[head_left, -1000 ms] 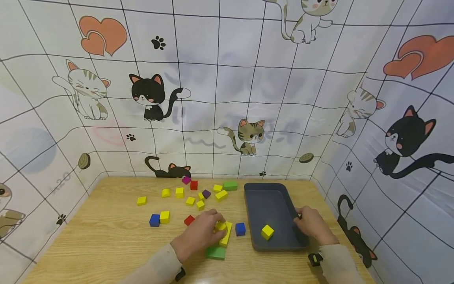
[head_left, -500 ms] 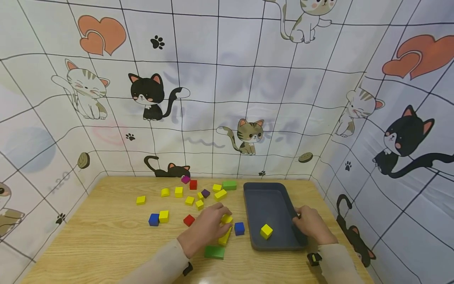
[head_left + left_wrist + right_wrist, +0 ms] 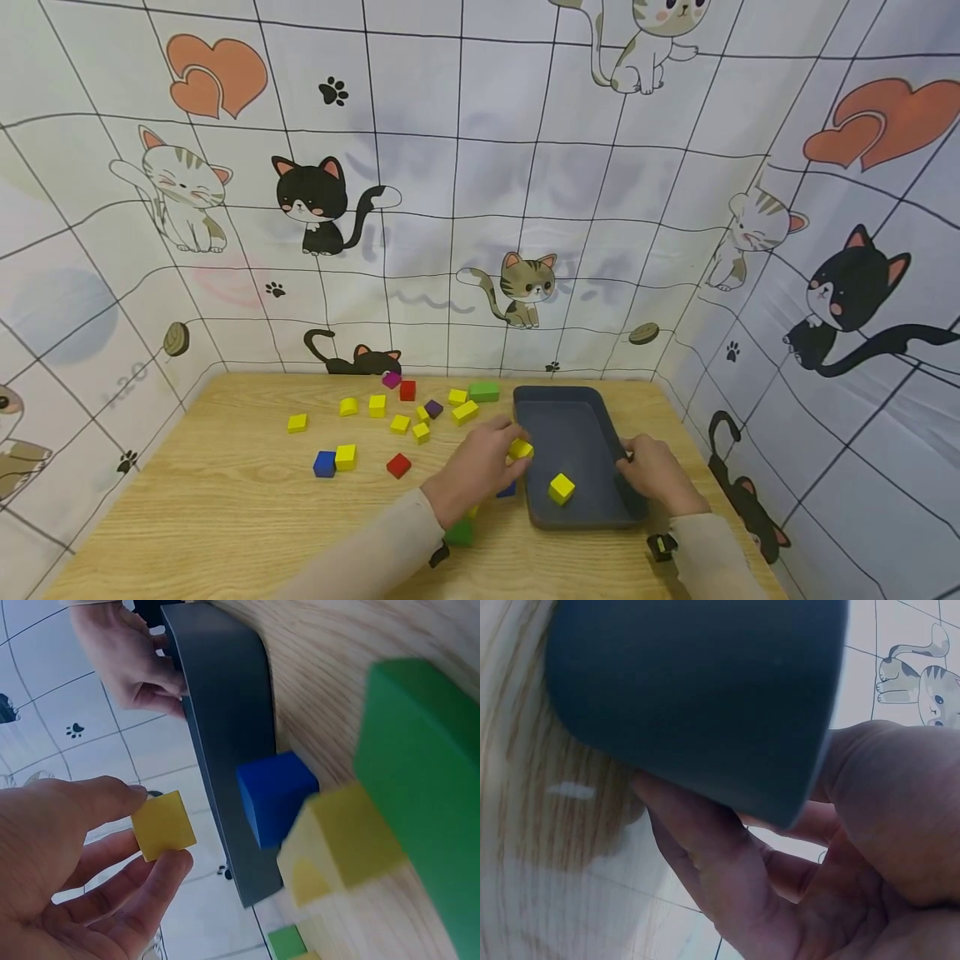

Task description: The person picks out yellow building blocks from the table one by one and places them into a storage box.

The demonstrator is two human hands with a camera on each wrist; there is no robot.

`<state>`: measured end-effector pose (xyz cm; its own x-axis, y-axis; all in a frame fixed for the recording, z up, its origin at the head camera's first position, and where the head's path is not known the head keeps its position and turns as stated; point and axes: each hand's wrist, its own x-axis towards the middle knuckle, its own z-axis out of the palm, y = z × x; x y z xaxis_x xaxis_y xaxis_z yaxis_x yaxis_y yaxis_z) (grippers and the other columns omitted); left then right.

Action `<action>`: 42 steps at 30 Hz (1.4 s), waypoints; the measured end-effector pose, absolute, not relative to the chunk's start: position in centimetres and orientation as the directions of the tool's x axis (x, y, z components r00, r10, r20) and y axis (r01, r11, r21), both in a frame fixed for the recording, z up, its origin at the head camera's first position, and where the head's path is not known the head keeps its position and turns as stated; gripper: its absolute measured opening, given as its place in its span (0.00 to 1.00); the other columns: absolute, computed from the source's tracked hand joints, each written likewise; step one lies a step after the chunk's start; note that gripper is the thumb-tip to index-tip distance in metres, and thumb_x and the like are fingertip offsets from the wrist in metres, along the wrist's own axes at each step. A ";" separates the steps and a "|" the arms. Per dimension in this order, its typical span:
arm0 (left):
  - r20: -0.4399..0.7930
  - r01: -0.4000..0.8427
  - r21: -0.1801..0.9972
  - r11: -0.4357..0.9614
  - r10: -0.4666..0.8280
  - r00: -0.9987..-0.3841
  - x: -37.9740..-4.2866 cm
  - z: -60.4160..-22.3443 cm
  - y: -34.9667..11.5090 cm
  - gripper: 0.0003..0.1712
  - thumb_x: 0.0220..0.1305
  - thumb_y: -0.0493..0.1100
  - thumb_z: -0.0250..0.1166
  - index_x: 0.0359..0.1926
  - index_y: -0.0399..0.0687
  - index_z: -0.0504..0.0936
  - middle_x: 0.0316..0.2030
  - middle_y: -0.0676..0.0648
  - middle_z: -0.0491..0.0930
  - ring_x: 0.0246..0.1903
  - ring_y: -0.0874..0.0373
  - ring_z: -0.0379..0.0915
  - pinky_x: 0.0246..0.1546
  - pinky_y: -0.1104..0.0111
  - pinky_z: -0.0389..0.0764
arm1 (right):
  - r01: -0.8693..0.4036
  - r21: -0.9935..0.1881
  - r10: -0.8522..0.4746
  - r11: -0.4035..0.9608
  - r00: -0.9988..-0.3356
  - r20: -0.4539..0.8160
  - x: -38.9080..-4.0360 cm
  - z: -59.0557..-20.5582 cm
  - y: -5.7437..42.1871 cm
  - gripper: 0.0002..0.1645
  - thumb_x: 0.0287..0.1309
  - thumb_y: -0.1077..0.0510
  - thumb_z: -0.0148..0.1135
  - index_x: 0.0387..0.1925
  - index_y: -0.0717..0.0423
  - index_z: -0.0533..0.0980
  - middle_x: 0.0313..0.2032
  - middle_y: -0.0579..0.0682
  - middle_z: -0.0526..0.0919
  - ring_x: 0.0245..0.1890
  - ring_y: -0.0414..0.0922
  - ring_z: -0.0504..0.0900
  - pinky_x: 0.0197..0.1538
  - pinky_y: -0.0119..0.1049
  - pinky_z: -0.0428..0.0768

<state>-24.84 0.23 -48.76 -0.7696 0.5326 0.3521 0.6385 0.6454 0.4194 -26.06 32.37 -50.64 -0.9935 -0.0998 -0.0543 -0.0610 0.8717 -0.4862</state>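
My left hand (image 3: 480,468) pinches a yellow block (image 3: 163,825) between thumb and fingers, held up by the near left wall of the dark grey tray (image 3: 570,433). On the tray's floor lies a single yellow cube (image 3: 561,489). At the tray's right side my right hand (image 3: 663,475) grips the rim; the right wrist view has its thumb and fingers on either side of the grey wall (image 3: 697,697). Below the left hand, partly hidden by it in the head view, are a blue cube (image 3: 276,796), a long yellow block (image 3: 345,840) and a green block (image 3: 424,780).
Several yellow blocks (image 3: 377,406) are scattered across the table's back, with a red cube (image 3: 407,390), purple blocks (image 3: 433,408) and a green block (image 3: 483,392). Farther left, a blue cube (image 3: 325,464) touches a yellow one (image 3: 346,457). A red block (image 3: 399,465) lies mid-table.
The left hand has lifted the yellow block off the long yellow one and carried it right, to the tray's edge. The right hand keeps its grip on the tray.
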 end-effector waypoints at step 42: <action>0.312 0.653 0.347 0.674 0.573 -0.757 -25.5 -49.3 2.4 0.21 0.64 0.50 0.71 0.56 0.52 0.82 0.48 0.54 0.78 0.37 0.68 0.73 0.39 0.79 0.78 | -0.053 -0.462 -0.069 0.886 -0.997 -0.018 -26.0 -51.0 32.3 0.29 0.59 0.64 0.61 0.61 0.73 0.72 0.19 0.47 0.75 0.15 0.42 0.69 0.19 0.37 0.70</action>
<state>-25.47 2.44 -49.33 -0.7574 0.5734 0.3124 0.6529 0.6735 0.3466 -25.96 32.31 -51.01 -0.9974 -0.0693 -0.0179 -0.0533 0.8855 -0.4615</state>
